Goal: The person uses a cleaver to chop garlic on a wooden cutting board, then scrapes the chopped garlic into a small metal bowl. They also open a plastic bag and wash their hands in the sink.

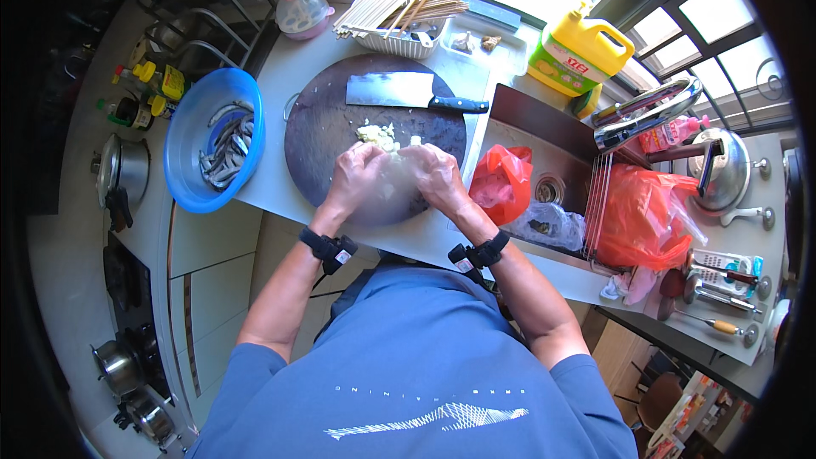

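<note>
A round dark chopping board lies on the counter before me. Across its far part rests a cleaver with a black handle, its blade flat on the board. Chopped pale pieces, perhaps garlic, form a small pile near the board's middle. My left hand is just below the pile, fingers bent together; whether something small is between them is not clear. My right hand is over the board's right part, its fingertips pinched near a small pale piece. A blur in the picture veils the space between both hands.
Left of the board stands a blue basin of small fish. Behind are a white basket with chopsticks, a clear tray and a yellow detergent jug. To the right is a sink with a red plastic bag.
</note>
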Motion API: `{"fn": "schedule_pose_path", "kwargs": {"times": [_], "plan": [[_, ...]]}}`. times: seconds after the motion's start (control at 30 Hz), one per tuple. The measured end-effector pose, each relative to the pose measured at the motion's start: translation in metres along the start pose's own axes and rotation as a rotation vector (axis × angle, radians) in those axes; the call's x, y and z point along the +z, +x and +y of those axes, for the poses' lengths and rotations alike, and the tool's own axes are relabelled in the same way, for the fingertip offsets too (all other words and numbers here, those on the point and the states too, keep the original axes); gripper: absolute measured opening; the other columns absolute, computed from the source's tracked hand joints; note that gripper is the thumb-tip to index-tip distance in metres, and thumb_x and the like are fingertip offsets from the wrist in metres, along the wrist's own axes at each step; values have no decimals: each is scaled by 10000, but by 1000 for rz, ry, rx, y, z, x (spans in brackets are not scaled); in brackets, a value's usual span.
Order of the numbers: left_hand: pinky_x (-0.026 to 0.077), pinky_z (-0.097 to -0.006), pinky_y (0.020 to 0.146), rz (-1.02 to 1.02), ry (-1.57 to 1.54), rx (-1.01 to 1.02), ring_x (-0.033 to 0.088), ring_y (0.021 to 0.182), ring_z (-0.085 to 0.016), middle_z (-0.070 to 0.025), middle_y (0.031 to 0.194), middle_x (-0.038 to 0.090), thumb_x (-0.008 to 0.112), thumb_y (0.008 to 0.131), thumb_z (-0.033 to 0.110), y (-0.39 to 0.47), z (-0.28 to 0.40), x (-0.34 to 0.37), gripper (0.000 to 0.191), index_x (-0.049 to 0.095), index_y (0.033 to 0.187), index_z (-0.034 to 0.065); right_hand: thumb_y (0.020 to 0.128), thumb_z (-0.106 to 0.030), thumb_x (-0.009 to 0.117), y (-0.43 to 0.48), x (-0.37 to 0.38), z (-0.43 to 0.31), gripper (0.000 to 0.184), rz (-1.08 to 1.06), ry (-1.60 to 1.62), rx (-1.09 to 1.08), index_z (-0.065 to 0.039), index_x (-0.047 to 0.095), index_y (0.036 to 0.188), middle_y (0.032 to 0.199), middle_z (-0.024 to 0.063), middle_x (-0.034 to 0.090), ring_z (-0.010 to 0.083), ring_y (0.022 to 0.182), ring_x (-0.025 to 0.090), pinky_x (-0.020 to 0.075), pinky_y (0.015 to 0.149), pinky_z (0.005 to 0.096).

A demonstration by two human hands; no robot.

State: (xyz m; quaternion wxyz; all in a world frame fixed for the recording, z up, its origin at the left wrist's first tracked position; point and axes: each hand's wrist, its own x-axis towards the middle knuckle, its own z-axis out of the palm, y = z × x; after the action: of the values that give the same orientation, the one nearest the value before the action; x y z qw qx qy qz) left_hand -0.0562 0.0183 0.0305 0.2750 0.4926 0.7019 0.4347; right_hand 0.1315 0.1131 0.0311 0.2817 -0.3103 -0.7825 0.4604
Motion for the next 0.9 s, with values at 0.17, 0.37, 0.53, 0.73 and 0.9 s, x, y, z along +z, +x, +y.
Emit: {"fn": "schedule_pose_path", "kwargs": {"times": [0.17, 0.37, 0.53, 0.73, 0.9], "plan": [[573, -391, 773, -31, -42, -13, 730, 833, -265, -172, 931, 736, 722, 961, 174, 3, 9, -4, 200, 751, 1000, -20, 980, -97, 742, 2, -3, -10, 217, -27, 29, 1, -17, 761, 1180, 990, 161, 727, 239, 845, 719, 574, 759, 367], [525, -240, 679, -108, -228, -198, 658, 768, -72, -28, 889, 758, 729, 1035, 190, 7, 13, -4, 193, 785, 1058, 8, 996, -122, 739, 6, 4, -8, 174, 4, 88, 45, -8, 761, 1126, 939, 151, 735, 234, 827, 737, 582, 742, 366], [559, -238, 700, 17, -388, -303, 674, 777, -68, -36, 935, 771, 654, 1077, 167, 4, 6, -5, 170, 733, 1138, 30, 1043, -180, 714, 6, -4, 2, 185, 9, 378, 320, -15, 737, 1124, 903, 30, 710, 86, 786, 642, 540, 705, 253], [605, -347, 792, -9, 168, 72, 739, 883, -221, -117, 1034, 731, 714, 968, 84, -11, -2, 2, 188, 768, 1141, 34, 1070, -219, 678, -2, -16, 8, 184, -14, 829, 470, -43, 646, 1029, 970, 86, 763, 45, 624, 472, 355, 532, 196], [598, -422, 835, 1, 312, 224, 740, 916, -351, -170, 1039, 730, 744, 946, 132, -6, -4, 15, 205, 775, 1129, 43, 1043, -182, 708, -7, -20, 3, 164, 20, 804, 468, -65, 598, 1012, 974, 131, 782, 45, 609, 494, 351, 519, 198]]}}
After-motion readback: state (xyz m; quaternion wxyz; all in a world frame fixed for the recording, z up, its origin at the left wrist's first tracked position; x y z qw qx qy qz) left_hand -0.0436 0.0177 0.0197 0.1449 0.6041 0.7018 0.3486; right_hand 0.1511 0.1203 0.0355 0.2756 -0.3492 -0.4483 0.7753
